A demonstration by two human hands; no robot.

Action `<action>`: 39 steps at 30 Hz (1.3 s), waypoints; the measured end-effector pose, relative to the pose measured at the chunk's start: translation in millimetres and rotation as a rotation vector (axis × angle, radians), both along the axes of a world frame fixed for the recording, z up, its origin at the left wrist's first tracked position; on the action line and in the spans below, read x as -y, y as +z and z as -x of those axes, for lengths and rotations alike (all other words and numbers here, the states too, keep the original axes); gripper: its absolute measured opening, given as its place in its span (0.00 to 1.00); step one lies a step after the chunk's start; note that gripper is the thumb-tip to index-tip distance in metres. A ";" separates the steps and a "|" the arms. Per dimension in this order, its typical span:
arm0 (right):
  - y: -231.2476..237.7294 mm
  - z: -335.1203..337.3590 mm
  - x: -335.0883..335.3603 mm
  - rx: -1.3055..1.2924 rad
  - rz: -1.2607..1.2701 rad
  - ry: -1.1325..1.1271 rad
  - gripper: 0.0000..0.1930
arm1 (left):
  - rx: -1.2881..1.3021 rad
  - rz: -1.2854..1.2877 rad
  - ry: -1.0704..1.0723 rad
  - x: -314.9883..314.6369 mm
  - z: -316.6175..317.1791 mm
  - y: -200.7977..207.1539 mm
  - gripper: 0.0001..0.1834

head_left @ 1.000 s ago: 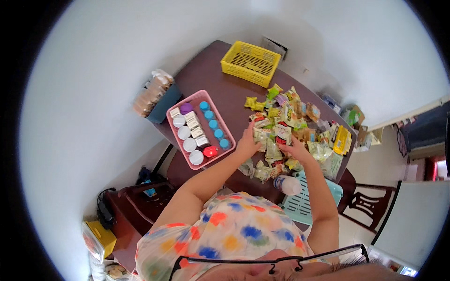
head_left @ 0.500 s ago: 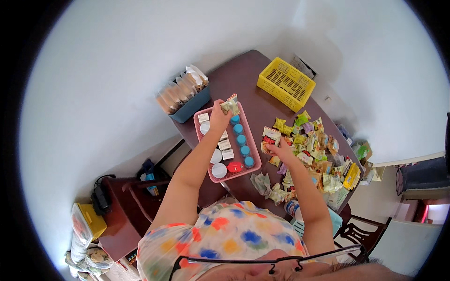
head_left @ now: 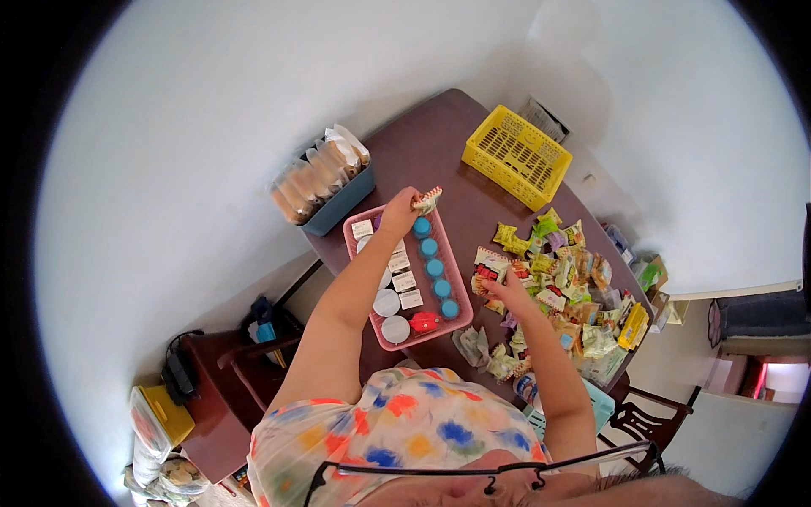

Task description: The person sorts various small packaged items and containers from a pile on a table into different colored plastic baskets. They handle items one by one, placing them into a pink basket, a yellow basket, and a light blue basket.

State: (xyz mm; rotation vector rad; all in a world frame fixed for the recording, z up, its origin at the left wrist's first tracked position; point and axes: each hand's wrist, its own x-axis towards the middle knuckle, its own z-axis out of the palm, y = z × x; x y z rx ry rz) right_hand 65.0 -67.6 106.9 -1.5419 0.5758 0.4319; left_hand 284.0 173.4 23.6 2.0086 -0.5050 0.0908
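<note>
Two snack packets are being pinched, by the left hand above the far end of the pink basket and the right hand beside the snack pile, white boxes perhaps being endangered by the left forearm dipping.

From here I see a yellow slatted plastic crate near the far edge of the dark brown surface, with a flat framed panel just behind it by the wall. Off to the left, I have a blue bin packed with upright clear bags of something tan. Lower left, I make out a black object with a cord near a yellow box. A carved dark wooden chair stands at my lower right, beside a partly hidden turquoise basket.
</note>
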 end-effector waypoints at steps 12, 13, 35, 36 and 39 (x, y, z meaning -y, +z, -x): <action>16.2 -41.0 -48.9 0.071 -0.058 0.074 0.26 | 0.246 -0.382 -0.141 -7.0 -4.4 16.0 0.17; -0.1 -46.1 -49.2 0.106 -0.016 0.097 0.27 | 0.245 -0.405 -0.196 -10.4 -5.2 14.3 0.17; -69.4 -115.5 -147.3 0.446 1.029 0.399 0.30 | 0.116 -0.365 -0.112 -59.9 34.2 -2.2 0.28; -66.3 -112.7 -147.4 0.510 1.011 0.388 0.30 | 0.110 -0.342 -0.113 -59.6 39.0 1.4 0.28; -55.8 -97.1 -142.1 0.698 0.952 0.383 0.27 | 0.219 -0.436 -0.121 -59.3 52.5 13.0 0.28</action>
